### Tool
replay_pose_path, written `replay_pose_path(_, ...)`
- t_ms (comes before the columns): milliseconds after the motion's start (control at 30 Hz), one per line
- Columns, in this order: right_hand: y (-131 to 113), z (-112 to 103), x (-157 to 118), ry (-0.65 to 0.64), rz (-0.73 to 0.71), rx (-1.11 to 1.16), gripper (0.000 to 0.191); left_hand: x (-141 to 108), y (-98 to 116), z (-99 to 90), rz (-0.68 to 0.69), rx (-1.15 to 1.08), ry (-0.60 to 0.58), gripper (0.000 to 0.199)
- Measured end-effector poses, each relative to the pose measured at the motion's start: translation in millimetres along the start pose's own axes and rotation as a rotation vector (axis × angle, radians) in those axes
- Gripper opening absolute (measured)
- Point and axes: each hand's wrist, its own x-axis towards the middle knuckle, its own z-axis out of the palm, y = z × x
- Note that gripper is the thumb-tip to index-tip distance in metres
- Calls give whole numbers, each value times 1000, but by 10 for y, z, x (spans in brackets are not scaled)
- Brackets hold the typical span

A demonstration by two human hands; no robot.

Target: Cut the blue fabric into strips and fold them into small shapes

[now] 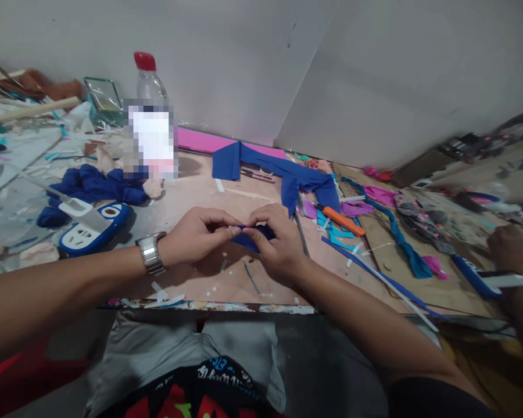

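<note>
Near the table's front middle, a small piece of blue fabric (248, 241) is pinched between both hands. My left hand (203, 232), with a metal watch (150, 254) on its wrist, grips the fabric's left side between thumb and fingers. My right hand (276, 241) holds the same piece from the right, its thumb close to the left thumb. Part of the fabric is hidden behind the right fingers. Beyond the hands lie several blue fabric strips (265, 159). An orange utility knife (343, 221) rests to the right of them.
Left of my hands are a blue-and-white power strip (96, 229) and a heap of blue fabric pieces (98, 184). A red-capped bottle (151, 81) stands at the back. Cardboard (390, 255) lies at right, and another person's hand (514, 249) is at the far right.
</note>
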Motion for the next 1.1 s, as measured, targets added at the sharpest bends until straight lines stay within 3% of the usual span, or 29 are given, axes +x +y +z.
replay_pose_path(300, -5, -10, -7, -26, -17, 14, 9, -40, 18, -11, 174, 79, 19, 17)
replay_pose_path(767, 7, 6, 4, -38, -16, 31, 9, -11, -45, -42, 223, 168, -19, 19)
replay_pose_path(1000, 14, 1, 7, -39, -51, 53, 9, 1, -54, -21, 216, 82, -144, 20)
replay_pose_path(1100, 8, -9, 11, -25, -39, 46, 9, -2, -67, -15, 218, 95, -63, 14)
